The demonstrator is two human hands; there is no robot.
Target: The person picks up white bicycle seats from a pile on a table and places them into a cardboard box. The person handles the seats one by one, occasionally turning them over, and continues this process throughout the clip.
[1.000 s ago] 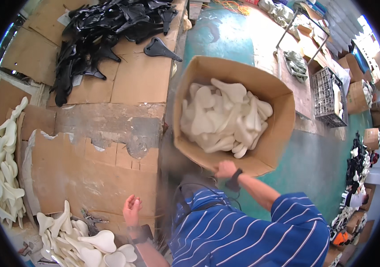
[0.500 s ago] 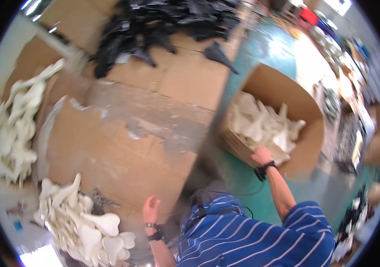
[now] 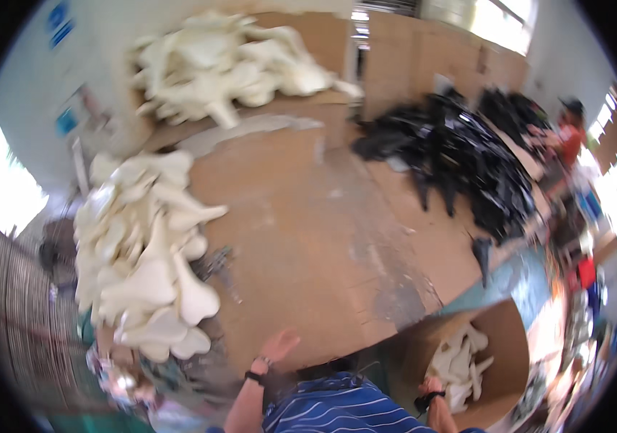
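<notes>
My left hand [image 3: 279, 346] hangs over the near edge of the cardboard-covered table [image 3: 287, 289], holding nothing, its fingers stretched out though slightly blurred. Down to the right, my right hand [image 3: 432, 386] is at the side of an open cardboard box [image 3: 507, 361], right against some cream-white moulded pieces [image 3: 460, 364] inside it. Its fingers are small and smeared, so whether they grip a piece cannot be made out. On the table left of my left hand lies a heap of similar smooth white pieces [image 3: 153, 278] with broad rounded ends and narrow necks.
Another white heap [image 3: 229, 65] is at the far left by the wall. Black glossy pieces [image 3: 453, 159] cover the table's far right, one [image 3: 481, 256] at its edge. A small metal tool [image 3: 216, 261] lies beside the near heap. A person in orange [image 3: 568, 137] stands beyond.
The view has swung left, bringing both white heaps and the other person into fuller sight. My right hand stays at the box, which now sits lower right; my left hand remains by the table's near edge.
</notes>
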